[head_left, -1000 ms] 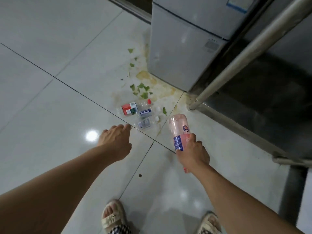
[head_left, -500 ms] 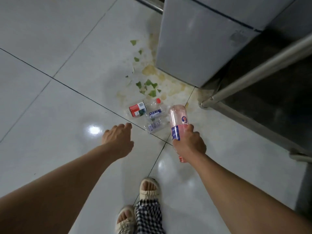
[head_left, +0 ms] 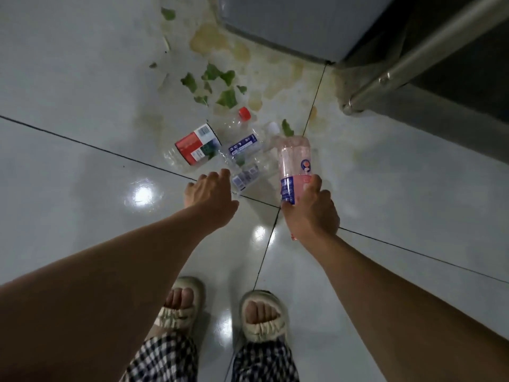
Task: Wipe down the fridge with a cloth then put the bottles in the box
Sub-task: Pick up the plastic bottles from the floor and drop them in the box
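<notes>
The view has tipped further down and closer since a moment ago: both sandalled feet (head_left: 220,310) now stand side by side at the bottom of the frame, and the left hand (head_left: 209,193) has reached nearer the bottles. Its fingers (head_left: 220,175) are spread and relaxed, holding nothing, just short of the lowest clear bottle (head_left: 246,175). The right hand (head_left: 311,210) grips the pink bottle (head_left: 294,164), fingers curled round its lower half, base pointing up the frame. Beside it on the floor (head_left: 82,78) lie a red-labelled bottle (head_left: 198,146) and a red-capped clear one (head_left: 242,136). Green leaf scraps (head_left: 227,97) and yellowish stains sit above them. The fridge (head_left: 289,20) fills the top centre.
</notes>
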A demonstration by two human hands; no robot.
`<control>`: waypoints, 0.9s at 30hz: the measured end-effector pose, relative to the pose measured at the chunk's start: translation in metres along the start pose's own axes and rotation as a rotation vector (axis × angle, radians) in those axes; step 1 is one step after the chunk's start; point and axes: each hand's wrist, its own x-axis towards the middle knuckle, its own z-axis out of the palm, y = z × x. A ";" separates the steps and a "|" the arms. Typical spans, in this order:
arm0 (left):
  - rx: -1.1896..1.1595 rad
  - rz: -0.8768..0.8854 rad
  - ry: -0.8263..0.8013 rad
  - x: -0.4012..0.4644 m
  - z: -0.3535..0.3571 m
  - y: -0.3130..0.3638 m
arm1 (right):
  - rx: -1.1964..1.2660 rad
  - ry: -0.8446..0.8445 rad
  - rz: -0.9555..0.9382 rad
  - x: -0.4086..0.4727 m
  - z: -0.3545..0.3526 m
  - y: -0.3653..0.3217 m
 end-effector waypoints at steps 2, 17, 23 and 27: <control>-0.023 -0.018 0.024 0.017 0.020 0.001 | 0.030 0.038 0.013 0.009 0.018 0.005; -0.023 -0.053 0.114 0.074 0.082 0.005 | 0.149 0.154 -0.019 0.037 0.075 0.019; 0.073 -0.088 0.093 0.039 0.025 0.014 | 0.139 0.114 -0.035 0.007 0.027 0.018; 0.076 -0.095 0.161 0.001 -0.038 0.018 | 0.099 0.084 -0.067 -0.029 -0.026 0.003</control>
